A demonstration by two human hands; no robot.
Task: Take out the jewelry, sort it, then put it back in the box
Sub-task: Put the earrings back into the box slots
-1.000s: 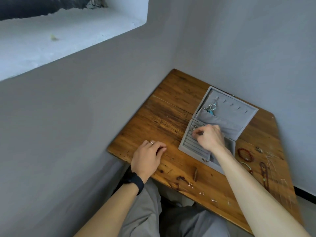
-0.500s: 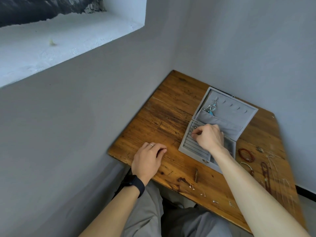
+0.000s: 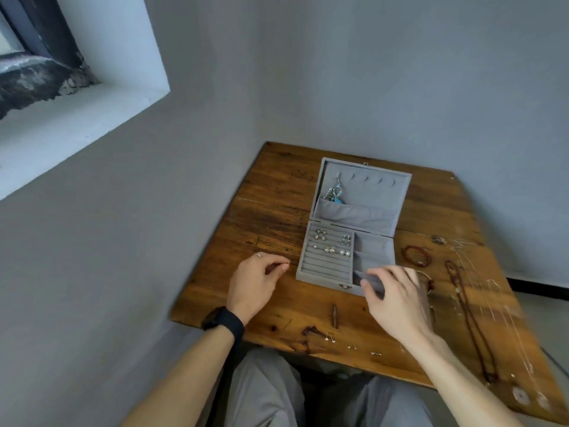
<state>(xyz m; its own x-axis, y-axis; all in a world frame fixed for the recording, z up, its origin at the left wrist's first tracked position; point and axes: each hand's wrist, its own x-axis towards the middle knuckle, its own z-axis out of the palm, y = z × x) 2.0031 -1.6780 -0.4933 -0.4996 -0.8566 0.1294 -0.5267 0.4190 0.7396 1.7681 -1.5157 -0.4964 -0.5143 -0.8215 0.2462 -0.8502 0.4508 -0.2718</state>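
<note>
A grey velvet jewelry box [image 3: 326, 274] stands open in the middle of the wooden table [image 3: 277, 192]. Several small earrings [image 3: 331, 249] sit in its ridged left section; the right compartments look empty. A silver chain with a blue pendant [image 3: 335, 194] hangs inside the raised lid. My left hand [image 3: 254, 283] rests on the table just left of the box, fingers loosely curled, holding nothing I can see. My right hand [image 3: 397, 300], blurred, hovers over the box's front right corner with relaxed fingers and nothing visible in it.
To the right of the box lie a red bead bracelet [image 3: 417, 255], a long brown bead necklace [image 3: 471, 318], and thin silver chains [image 3: 505, 303]. Tiny earrings [image 3: 331, 337] are scattered near the front edge. Grey walls close the table's left and back.
My right hand has drawn back from the ridged earring section to the box's front right corner, uncovering the earrings. The view has swung so the box looks squarer. My left hand stays put.
</note>
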